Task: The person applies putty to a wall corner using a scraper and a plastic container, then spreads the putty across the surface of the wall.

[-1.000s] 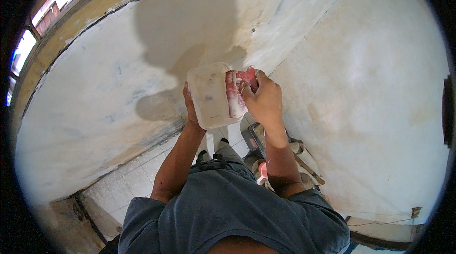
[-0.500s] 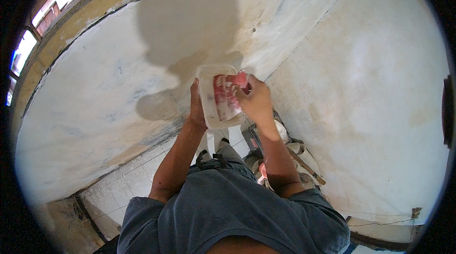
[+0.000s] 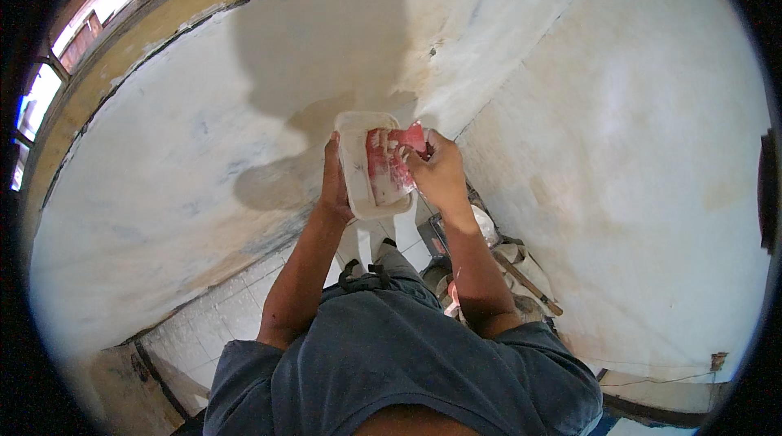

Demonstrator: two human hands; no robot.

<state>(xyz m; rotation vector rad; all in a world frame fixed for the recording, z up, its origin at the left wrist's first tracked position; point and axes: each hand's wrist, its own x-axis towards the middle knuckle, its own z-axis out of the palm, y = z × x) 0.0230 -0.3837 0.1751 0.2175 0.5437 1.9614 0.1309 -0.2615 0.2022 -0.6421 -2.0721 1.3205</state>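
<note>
My left hand [image 3: 334, 179] grips the left side of a translucent plastic tub [image 3: 354, 191], fingers round its outer wall. The tub is tilted so that its opening faces me, and whitish paste smears its inside. In my right hand [image 3: 440, 171] is a red putty scraper [image 3: 387, 160] with a wide flat blade, streaked with white paste. The blade lies over the tub's opening, its lower part inside. My right fingers close round the scraper's right end, hiding part of it.
A whitish, patchy wall [image 3: 163, 167] rises ahead and meets another wall [image 3: 635, 151] on the right at a corner. A yellow window ledge [image 3: 187, 4] runs along the upper left. Bags and a wooden-handled tool [image 3: 533, 285] lie by the right wall on the tiled floor [image 3: 216, 322].
The tub has tipped slightly and shifted a little to the left. My right hand and the scraper have stayed almost in place over it.
</note>
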